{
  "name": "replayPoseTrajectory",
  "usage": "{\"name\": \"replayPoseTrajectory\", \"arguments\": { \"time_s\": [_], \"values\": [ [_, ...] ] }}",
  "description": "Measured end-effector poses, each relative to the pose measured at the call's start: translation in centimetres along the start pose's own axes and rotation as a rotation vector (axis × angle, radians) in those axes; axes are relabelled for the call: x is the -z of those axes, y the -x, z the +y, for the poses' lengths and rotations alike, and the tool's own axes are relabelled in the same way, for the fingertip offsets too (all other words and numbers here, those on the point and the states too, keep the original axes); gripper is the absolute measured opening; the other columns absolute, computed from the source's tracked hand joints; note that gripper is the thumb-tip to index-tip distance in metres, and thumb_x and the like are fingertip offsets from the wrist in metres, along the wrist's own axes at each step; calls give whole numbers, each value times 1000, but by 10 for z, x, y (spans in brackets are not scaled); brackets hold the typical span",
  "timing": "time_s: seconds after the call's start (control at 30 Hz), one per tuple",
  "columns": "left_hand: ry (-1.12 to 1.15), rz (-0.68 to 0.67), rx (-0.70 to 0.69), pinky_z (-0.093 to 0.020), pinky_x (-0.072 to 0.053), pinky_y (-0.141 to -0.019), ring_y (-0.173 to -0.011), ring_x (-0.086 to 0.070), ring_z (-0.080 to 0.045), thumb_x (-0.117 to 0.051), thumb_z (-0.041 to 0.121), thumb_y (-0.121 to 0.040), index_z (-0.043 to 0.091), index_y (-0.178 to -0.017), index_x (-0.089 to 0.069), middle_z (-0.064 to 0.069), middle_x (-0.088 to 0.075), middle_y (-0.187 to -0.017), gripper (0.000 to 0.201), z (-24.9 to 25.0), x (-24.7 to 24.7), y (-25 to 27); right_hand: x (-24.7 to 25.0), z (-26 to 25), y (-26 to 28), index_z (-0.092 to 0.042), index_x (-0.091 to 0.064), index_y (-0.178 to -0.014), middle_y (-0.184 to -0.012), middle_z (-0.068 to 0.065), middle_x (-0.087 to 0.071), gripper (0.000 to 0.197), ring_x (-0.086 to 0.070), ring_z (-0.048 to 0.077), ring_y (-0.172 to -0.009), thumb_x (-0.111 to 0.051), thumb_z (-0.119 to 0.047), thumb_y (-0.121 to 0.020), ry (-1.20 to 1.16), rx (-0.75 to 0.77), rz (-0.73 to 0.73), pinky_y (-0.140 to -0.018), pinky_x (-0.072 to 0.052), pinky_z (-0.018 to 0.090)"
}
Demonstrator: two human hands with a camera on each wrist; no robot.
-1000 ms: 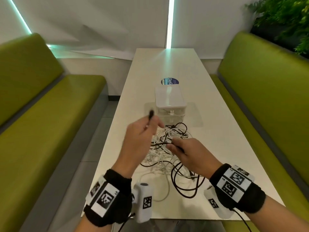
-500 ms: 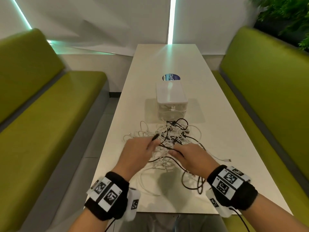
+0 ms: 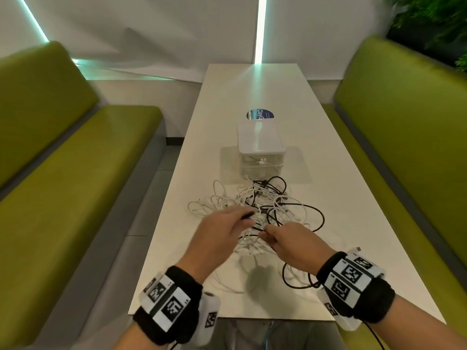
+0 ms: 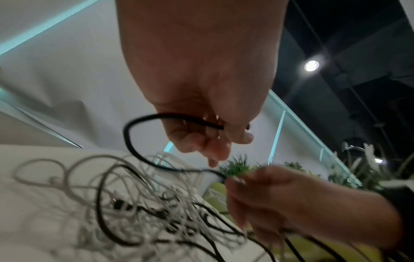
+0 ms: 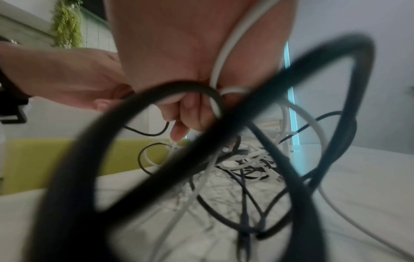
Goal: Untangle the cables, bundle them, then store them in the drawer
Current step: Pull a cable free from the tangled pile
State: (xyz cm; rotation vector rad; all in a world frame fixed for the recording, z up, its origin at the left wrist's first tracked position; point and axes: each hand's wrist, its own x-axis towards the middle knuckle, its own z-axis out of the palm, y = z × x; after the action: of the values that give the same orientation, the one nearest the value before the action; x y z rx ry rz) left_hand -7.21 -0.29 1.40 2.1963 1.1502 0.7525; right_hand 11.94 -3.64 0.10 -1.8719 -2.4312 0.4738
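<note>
A tangle of white and black cables (image 3: 262, 205) lies on the white table (image 3: 353, 223), just in front of a small clear drawer unit (image 3: 260, 150) whose drawer holds a white cable. My left hand (image 3: 222, 233) pinches the end of a black cable (image 4: 156, 117) between thumb and fingers, just above the heap. My right hand (image 3: 290, 243) pinches the same black cable (image 4: 201, 171) a short loop further along, with other strands running under its palm. In the right wrist view a blurred black loop (image 5: 156, 141) and a white cable (image 5: 233, 39) cross my right hand (image 5: 188, 113).
Green benches (image 3: 63, 185) flank the narrow table on both sides (image 3: 404, 147). A round blue sticker (image 3: 260, 114) lies behind the drawer unit. Plants (image 3: 434, 18) stand at the back right. Loose cable loops (image 3: 293, 281) trail toward the near table edge.
My left hand, raised with the black cable end a second ago, has come down to the heap. The cable pile has spread flatter and wider on the table.
</note>
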Motion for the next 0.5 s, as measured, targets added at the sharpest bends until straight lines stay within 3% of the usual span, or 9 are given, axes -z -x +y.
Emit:
{"name": "replayPoseTrajectory", "arguments": {
  "time_s": [0.07, 0.17, 0.27, 0.37, 0.5],
  "values": [
    [-88, -104, -3, -28, -47, -91, -105, -60, -7, -48, 36, -99, 25, -124, -62, 10, -65, -119, 31, 6, -17, 0, 4, -7, 1, -14, -55, -103, -82, 10, -61, 33, -58, 30, -77, -32, -39, -103, 4, -5, 2, -64, -38, 35],
    [-214, -157, 27, -34, -45, -78, -93, -58, -16, -37, 41, -101, 21, -105, -62, 6, -62, -99, 33, 5, -31, 1, 7, -7, 2, -13, -56, -102, -93, 11, -67, 29, -61, 30, -86, -36, -34, -102, 16, 2, 6, -64, -35, 34],
    [-219, -168, 21, -35, -46, -73, -82, -59, -12, -32, 48, -101, 25, -93, -60, 9, -64, -89, 37, -3, -33, 4, 6, -6, 5, -18, -61, -101, -89, 6, -68, 39, -62, 25, -84, -35, -47, -100, -10, 26, 38, -63, -37, 32],
    [-223, -100, -11, -33, -47, -67, -73, -60, -10, -30, 52, -99, 27, -87, -61, 9, -66, -81, 42, -5, -22, 5, 2, -4, 2, -20, -61, -92, -80, 2, -67, 50, -61, 21, -76, -28, -58, -96, -54, 38, 76, -62, -42, 33],
    [-190, 87, 97, -23, -37, -57, -63, -55, -8, -38, 40, -100, 27, -75, -60, 13, -61, -72, 36, -15, 12, 3, -5, 14, 3, -23, -42, -76, -62, -6, -48, 40, -51, 21, -64, -31, -55, -98, -111, 9, 85, -63, -42, 38]
  ]
}}
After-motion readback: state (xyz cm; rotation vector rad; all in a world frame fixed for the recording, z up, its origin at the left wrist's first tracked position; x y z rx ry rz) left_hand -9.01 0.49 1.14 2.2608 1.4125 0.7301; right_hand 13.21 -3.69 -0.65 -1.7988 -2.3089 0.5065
